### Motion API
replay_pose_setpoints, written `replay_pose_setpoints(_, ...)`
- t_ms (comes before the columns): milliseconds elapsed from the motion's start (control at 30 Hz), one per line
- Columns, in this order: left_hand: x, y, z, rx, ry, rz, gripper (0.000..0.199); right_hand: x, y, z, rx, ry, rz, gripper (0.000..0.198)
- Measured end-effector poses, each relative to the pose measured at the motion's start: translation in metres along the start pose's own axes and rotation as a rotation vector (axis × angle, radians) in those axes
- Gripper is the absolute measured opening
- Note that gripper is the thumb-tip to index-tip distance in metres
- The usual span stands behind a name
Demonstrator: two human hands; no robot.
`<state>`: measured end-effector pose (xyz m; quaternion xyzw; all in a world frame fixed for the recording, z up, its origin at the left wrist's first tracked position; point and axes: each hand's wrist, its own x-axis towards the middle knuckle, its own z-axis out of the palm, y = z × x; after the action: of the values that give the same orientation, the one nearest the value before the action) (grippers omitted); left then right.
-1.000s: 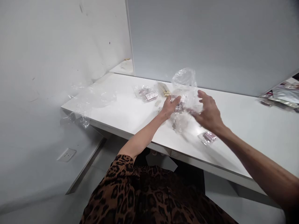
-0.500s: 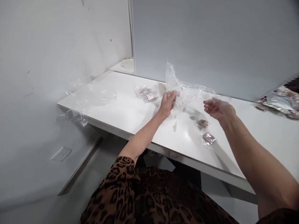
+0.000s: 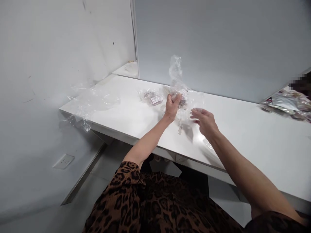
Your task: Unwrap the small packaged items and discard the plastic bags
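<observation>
My left hand [image 3: 172,106] is closed around a crumpled clear plastic bag [image 3: 176,69], its thumb pressed on dark reddish contents that show through the film. At the bag's lower right side, my right hand [image 3: 205,121] has its fingers bent and pinched on the loose film. Left of the bag lie small clear-wrapped packets [image 3: 156,99], one with a pinkish printed label. A bit of clear wrapping [image 3: 208,144] shows beside my right forearm; whatever else lies there is hidden behind the arm.
Loose clear plastic sheeting [image 3: 97,98] drapes over the left end of the white table [image 3: 131,113]. A heap of shiny packets [image 3: 288,105] sits at the far right. Behind the table stands a grey panel [image 3: 206,45]. A wall socket [image 3: 63,161] is low on the left.
My right hand has moved left to the bag, and its forearm now covers the two small packets. The bag's film, earlier spread to the right, is drawn in. My left hand keeps its hold.
</observation>
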<state>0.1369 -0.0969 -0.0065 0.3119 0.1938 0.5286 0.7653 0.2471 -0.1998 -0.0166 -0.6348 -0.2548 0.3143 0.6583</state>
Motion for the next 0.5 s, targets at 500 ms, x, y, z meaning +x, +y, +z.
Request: replay_pose_setpoints(500,0.001,-0.008,-0.007,0.039,-0.282,-0.374,0.016,-0.006,-0.017,0.001,0.475,-0.172,0.162,0.026)
